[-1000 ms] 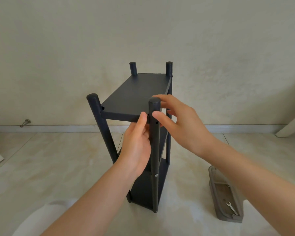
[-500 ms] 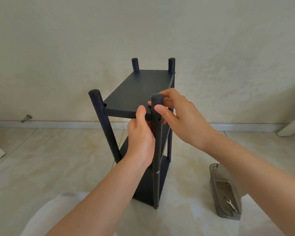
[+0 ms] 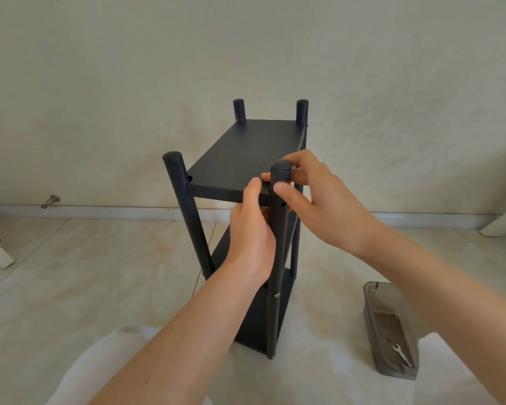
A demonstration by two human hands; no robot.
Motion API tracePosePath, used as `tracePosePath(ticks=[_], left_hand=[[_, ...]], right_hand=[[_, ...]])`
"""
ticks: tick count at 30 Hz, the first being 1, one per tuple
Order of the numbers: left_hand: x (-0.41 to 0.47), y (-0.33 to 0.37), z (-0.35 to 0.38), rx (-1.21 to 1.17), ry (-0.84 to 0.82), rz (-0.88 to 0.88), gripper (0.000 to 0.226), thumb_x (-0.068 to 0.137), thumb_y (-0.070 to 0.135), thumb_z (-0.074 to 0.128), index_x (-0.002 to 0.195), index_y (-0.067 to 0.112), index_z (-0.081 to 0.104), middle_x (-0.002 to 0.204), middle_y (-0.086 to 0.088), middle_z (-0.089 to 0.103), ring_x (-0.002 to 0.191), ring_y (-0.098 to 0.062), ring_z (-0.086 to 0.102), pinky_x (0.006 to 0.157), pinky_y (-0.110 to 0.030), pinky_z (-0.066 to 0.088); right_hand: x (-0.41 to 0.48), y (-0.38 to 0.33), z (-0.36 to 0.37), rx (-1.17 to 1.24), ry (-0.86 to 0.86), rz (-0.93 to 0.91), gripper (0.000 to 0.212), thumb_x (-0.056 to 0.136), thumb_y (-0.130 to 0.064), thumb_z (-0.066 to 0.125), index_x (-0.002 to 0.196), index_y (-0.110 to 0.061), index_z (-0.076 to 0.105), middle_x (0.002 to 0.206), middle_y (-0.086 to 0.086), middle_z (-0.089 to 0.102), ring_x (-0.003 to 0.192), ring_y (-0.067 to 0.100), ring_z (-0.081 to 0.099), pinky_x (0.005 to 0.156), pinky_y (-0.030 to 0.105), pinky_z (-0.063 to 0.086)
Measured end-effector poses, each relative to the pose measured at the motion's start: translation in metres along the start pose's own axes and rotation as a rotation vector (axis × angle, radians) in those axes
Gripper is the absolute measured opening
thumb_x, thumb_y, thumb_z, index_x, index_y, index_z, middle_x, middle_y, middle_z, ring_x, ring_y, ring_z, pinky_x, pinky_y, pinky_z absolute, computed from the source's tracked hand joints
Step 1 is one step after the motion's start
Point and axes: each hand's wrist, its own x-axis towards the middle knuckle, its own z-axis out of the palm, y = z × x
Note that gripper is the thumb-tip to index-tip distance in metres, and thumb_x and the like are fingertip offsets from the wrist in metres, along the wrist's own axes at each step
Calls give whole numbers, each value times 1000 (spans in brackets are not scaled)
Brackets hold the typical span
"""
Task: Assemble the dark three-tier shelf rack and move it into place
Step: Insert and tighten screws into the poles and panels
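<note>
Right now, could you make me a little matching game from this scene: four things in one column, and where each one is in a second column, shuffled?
Things
1. small wrench
2. left hand
3. right hand
4. metal door stop

Places
A. by the skirting board, far left
B. lying in the grey tray on the floor
C. curled round the top of the near right post
D. gripping the front edge of the top shelf, beside that post

Pairs: 1-B, 2-D, 3-C, 4-A
</note>
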Motion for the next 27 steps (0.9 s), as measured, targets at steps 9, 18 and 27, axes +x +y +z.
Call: tracePosePath(ticks=[9,18,27], left_hand=[[3,-4,3,-12,24,44,26,97,38,62,105,14,62,72,13,74,73,2,72,53,-10,50],[0,0,3,-18,39,6,22,97,37,62,101,16,61,71,8,72,67,0,71,53,-13,50],[-4,1,-2,28,13,11,33,97,44,60,112,15,64,84,7,75,77,-2,73,63,-16,51]], right_hand=[[0,-1,-5,116,-47,-16,17,101,-19,51,115,-22,42,123,-9,67,116,8,61,99,38,50],[3,-1,-9,83,-82,-26,16,101,-19,51,114,-23,42,124,-7,67,113,7,63,96,28,51],[4,-4,-7,90,-91,-25,16,100,-18,52,113,-21,43,119,-6,69,108,10,65,92,35,53]])
